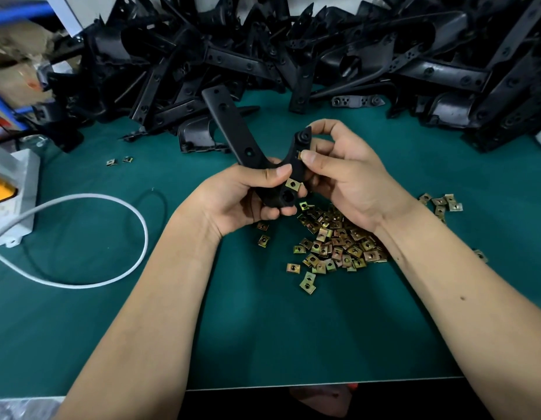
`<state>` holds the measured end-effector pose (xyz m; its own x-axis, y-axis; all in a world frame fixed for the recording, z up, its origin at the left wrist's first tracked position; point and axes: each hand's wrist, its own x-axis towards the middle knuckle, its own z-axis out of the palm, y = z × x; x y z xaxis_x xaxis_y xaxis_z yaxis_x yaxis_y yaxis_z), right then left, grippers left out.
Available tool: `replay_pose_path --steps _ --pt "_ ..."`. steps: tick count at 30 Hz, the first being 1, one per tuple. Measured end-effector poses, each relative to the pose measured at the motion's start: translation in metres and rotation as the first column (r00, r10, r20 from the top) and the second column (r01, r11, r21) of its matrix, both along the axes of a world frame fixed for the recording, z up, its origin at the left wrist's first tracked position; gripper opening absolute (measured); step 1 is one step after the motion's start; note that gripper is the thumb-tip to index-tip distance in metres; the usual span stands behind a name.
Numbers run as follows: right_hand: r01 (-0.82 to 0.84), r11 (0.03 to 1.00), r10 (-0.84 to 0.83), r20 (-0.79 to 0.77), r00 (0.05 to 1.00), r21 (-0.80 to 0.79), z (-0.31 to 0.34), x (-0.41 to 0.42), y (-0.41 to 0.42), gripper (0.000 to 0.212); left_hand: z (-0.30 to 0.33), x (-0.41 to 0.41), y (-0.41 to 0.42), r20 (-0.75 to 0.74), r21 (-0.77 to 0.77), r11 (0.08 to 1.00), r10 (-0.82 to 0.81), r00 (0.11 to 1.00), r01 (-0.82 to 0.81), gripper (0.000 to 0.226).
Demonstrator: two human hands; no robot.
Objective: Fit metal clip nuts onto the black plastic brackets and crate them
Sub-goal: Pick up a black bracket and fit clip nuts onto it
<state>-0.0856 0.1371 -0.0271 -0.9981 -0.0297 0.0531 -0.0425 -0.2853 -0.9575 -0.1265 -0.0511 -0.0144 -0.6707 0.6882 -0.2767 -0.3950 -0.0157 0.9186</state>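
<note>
White power box (13, 189) and looped white cable (90, 207) lie by the green mat's (263, 328) left edge. Left hand (242, 198) grips a black bracket (242, 137) above mid-mat, one clip nut (292, 184) already on it. Right hand (348, 174) pinches the bracket's other arm, thumb pressing a second nut (299, 155). Pile of loose nuts (336, 244) lies under the right wrist. Bracket heap (293, 50) fills the far edge.
</note>
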Motion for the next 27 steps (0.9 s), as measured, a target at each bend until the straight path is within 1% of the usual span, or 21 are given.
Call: replay_pose_path --steps 3,6,7,9,11,13,16,18,21,23,24,27 --pt "-0.031 0.999 0.031 0.023 0.999 -0.018 0.000 0.000 0.002 0.028 0.001 -0.001 0.000 -0.005 -0.017 0.999 -0.033 0.999 0.033 0.007" --pt "-0.033 0.999 0.034 0.020 0.999 -0.028 0.000 -0.001 0.002 0.026 -0.001 -0.002 0.001 -0.003 -0.027 0.999 -0.029 1.000 0.029 0.007" --pt "-0.023 0.999 0.024 0.013 1.000 -0.023 0.000 -0.001 0.001 0.024 -0.001 -0.002 0.002 -0.001 -0.026 1.000 -0.013 1.000 0.013 0.006" --pt "0.049 0.999 -0.049 0.004 0.999 0.022 -0.001 -0.003 -0.001 0.021 -0.004 -0.002 0.005 -0.016 -0.007 0.999 0.050 0.999 -0.050 0.008" --pt "0.165 0.983 -0.168 0.027 0.985 0.081 -0.003 -0.005 -0.004 0.019 -0.008 -0.001 0.009 -0.097 0.013 0.992 0.122 0.988 -0.122 0.011" --pt "0.260 0.952 -0.270 0.042 0.962 0.162 -0.003 -0.006 -0.008 0.023 -0.011 0.002 0.015 -0.194 0.011 0.987 0.161 0.968 -0.162 0.010" --pt "0.367 0.864 -0.368 -0.063 0.928 0.346 0.001 -0.005 -0.006 0.032 -0.013 0.006 0.025 -0.306 -0.018 0.974 0.208 0.929 -0.224 0.022" --pt "0.426 0.816 -0.409 -0.132 0.903 0.390 0.009 0.001 0.003 0.037 -0.009 0.010 0.037 -0.401 -0.034 0.969 0.210 0.892 -0.243 0.022" --pt "0.496 0.757 -0.453 -0.205 0.867 0.425 0.024 0.016 0.024 0.036 0.007 0.016 0.065 -0.566 -0.071 0.970 0.152 0.811 -0.231 0.021" --pt "0.578 0.700 -0.520 -0.256 0.815 0.419 0.034 0.032 0.044 0.034 0.023 0.026 0.091 -0.623 -0.057 0.976 0.131 0.771 -0.212 0.020" --pt "0.626 0.677 -0.562 -0.276 0.780 0.388 0.039 0.041 0.056 0.033 0.031 0.032 0.107 -0.634 -0.044 0.981 0.118 0.764 -0.188 0.019" --pt "0.763 0.611 -0.705 -0.294 0.646 0.213 0.048 0.079 0.103 0.034 0.052 0.058 0.166 -0.635 -0.034 0.999 0.010 0.773 -0.041 0.022"
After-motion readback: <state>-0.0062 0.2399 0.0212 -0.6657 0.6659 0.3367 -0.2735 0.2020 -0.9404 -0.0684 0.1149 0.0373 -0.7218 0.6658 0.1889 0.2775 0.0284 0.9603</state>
